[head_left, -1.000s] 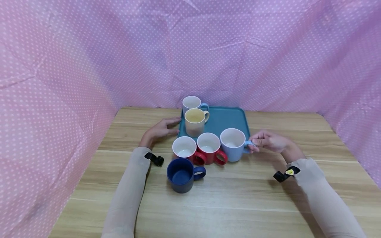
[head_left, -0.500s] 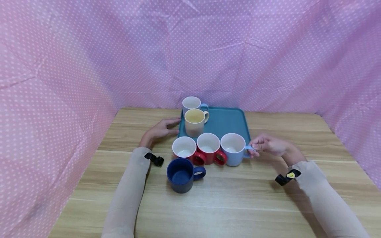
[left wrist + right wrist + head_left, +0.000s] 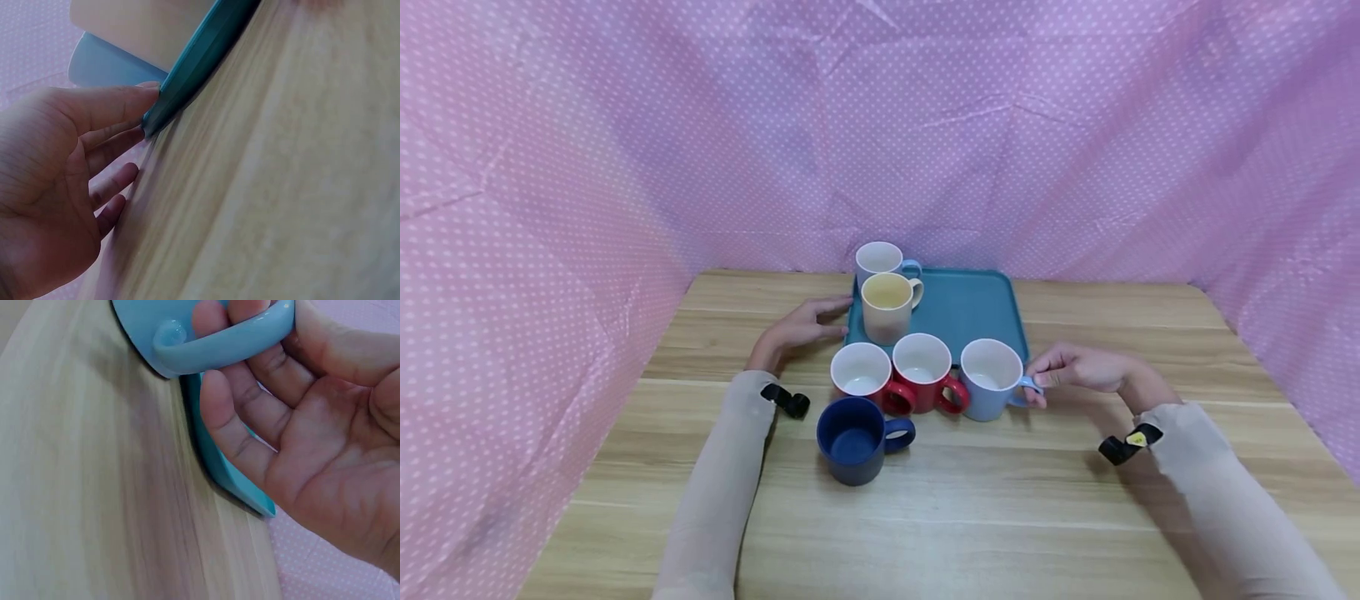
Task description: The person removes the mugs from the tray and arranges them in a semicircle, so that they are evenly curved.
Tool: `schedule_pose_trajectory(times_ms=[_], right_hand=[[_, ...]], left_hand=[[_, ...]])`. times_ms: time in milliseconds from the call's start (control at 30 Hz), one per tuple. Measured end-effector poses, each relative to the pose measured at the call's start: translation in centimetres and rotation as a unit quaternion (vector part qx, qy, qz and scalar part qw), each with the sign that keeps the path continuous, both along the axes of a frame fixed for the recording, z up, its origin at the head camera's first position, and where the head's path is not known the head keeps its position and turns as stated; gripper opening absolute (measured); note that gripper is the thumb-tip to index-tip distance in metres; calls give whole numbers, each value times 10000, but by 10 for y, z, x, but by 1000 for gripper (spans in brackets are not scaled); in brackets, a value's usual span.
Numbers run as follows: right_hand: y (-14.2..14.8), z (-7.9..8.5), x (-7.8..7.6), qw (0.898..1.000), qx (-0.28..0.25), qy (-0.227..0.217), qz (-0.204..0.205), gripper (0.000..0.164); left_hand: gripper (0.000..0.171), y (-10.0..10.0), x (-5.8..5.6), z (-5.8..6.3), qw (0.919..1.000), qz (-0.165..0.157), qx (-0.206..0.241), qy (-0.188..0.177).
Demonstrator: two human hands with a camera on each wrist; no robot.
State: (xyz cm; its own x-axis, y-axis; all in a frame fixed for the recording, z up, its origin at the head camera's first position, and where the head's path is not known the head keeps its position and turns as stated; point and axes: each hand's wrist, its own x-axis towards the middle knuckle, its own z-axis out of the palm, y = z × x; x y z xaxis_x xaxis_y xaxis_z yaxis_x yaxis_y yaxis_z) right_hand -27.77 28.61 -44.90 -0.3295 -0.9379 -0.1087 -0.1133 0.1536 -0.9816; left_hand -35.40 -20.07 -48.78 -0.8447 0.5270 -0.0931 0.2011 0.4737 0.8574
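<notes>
- Six mugs are counted at frame centre: two light blue, two red, one cream, one navy.
- One teal tray point(image 3: 977, 304) is touched by the straight-fingered left hand point(image 3: 793, 330).
- The near light blue mug point(image 3: 990, 379) is pinched by its handle in the right hand point(image 3: 1078, 367).
- No writing can be read.

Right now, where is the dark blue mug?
In the head view, the dark blue mug stands on the wooden table, nearest the viewer, just in front of the red mug.

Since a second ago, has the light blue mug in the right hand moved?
Yes. The light blue mug has come toward the person along the teal tray, to its near edge, beside the red mug.
</notes>
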Motion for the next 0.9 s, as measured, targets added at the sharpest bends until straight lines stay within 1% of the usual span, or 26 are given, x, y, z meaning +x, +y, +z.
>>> schedule_pose_trajectory(times_ms=[167, 367, 667, 900], right_hand=[[-2, 2, 1, 9995, 255, -159, -92, 24], [-7, 0, 3, 9990, 283, -330, -78, 26], [-21, 4, 14, 9987, 489, -63, -142, 24], [-33, 6, 18, 9979, 638, 44, 29, 22]], left_hand=[[64, -1, 1, 1, 10000, 43, 12, -41], [64, -1, 0, 0, 9999, 75, -10, -73], [64, 0, 1, 0, 10000, 44, 54, -45], [65, 1, 1, 0, 9998, 39, 163, -90]])
